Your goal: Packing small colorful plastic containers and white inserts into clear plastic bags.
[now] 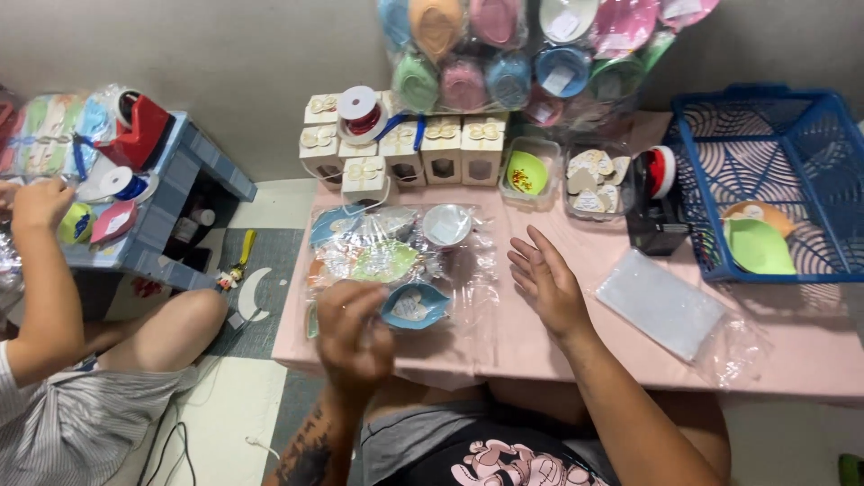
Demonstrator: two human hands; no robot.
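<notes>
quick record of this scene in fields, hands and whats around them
left hand: raised, fingers curled, over a clear bag
right hand: open, empty, above the pink table
near left hand: blue dish on the bag
right side: blue basket holding a green dish
back: white boxes
far left: another person's hand

Table [558, 351]: pale pink surface.
Basket [810, 135], at the table's right edge: bright blue lattice, holding a light green leaf-shaped dish [760, 247] and an orange one [754, 212].
Small boxes [450, 148], along the far edge: cream with pale bow patterns.
Ribbon spool [360, 112]: white with red ribbon.
Leaf-shaped dish [412, 306], near the front edge: blue, with a white inset.
Bagged dishes [531, 54], at the far edge: pink, blue, green and orange.
Tape dispenser [655, 216]: black.
Side stand [180, 207]: grey-blue tiled pattern.
</notes>
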